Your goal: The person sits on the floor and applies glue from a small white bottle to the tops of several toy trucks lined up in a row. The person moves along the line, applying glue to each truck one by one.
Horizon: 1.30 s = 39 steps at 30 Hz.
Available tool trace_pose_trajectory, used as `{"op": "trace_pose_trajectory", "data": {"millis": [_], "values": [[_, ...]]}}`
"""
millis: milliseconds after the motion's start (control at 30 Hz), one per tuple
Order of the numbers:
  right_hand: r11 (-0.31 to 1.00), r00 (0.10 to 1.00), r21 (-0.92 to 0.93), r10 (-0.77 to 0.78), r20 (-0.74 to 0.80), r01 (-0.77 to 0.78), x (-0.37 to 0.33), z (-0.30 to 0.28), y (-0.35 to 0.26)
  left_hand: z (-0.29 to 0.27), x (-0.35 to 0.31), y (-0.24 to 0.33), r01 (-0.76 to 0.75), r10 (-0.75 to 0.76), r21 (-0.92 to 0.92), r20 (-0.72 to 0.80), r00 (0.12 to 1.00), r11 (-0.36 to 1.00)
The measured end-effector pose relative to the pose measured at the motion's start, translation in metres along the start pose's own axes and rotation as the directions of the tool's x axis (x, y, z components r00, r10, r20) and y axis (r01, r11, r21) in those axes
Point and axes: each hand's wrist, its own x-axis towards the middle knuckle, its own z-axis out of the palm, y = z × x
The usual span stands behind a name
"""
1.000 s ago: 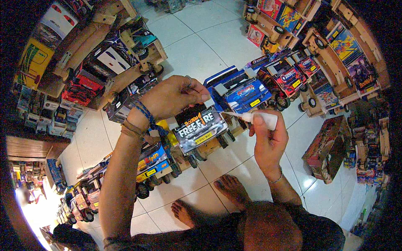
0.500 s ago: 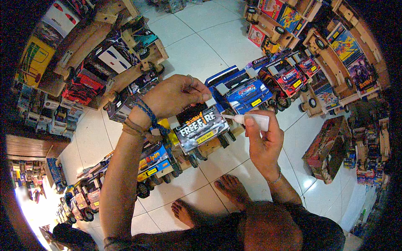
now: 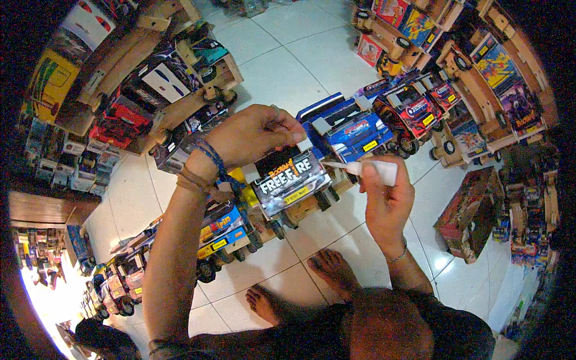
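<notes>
Pressing its closed fingers on a small white piece atop the black toy truck [image 3: 288, 183] on the tiled floor [image 3: 300, 54], the left hand [image 3: 255, 133] should stay steady while the right hand [image 3: 384, 198], gripping the white glue tube [image 3: 369, 170], aims its nozzle precisely at the joint.

Bare white floor tiles [image 3: 288, 54] lie open at the far middle, between the stacked toy trucks far left [image 3: 150, 78] and far right [image 3: 456, 72]. Near right, a brown box [image 3: 471, 213] stands beside open tile; feet [image 3: 300, 285] occupy the near middle.
</notes>
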Motion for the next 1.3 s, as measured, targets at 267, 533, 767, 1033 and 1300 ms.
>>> {"op": "trace_pose_trajectory", "data": {"millis": [267,533,767,1033,1300], "values": [[0.989,0.998,0.144,0.041,0.04,-0.046,-0.016,0.01,-0.011,-0.025,-0.035,-0.007,0.113,-0.105,0.204,-0.053,0.993,0.972],[0.983,0.984,0.15,0.079,0.16,-0.104,-0.035,0.038,-0.013,-0.022,-0.073,-0.011,0.192,-0.188,0.136,-0.042,0.981,0.972],[0.985,0.987,0.138,0.083,0.14,-0.102,-0.036,0.047,-0.012,-0.016,-0.071,-0.017,0.076,-0.071,0.127,-0.043,0.997,0.989],[0.992,0.988,0.113,0.04,0.146,-0.057,-0.033,0.048,-0.015,-0.015,-0.067,-0.019,0.122,-0.114,0.153,-0.054,0.992,0.981],[0.992,0.984,0.093,0.066,0.166,-0.082,-0.03,0.046,-0.018,-0.015,-0.068,-0.01,0.18,-0.162,0.237,-0.094,0.982,0.955]]}}
